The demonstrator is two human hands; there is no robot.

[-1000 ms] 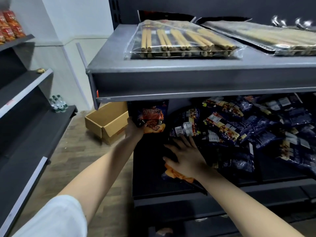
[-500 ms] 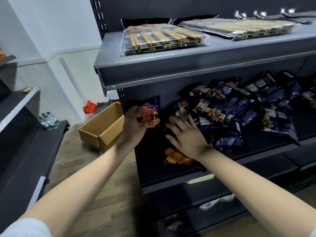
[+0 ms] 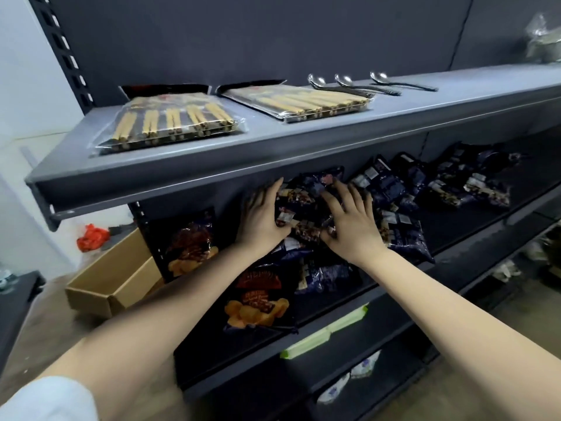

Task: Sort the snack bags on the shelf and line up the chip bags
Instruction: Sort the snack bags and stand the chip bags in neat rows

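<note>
1. While both hands lie on a heap of dark blue snack bags (image 3: 306, 214) on the middle shelf (image 3: 449, 232), the left hand (image 3: 261, 217) spreads its fingers flat over the heap's left side, thumb pressing on a bag.
2. The right hand (image 3: 349, 221) lies just to the right, fingers spread and fairly straight, thumb bent inward; one bag sits between the two thumbs.
3. An upright chip bag (image 3: 185, 241) stands at the shelf's left end, apart from both hands.
4. A flat chip bag (image 3: 258, 302) lies at the near edge, beside the left forearm.
5. Scattered bags (image 3: 473, 183) lie farther right.
</note>
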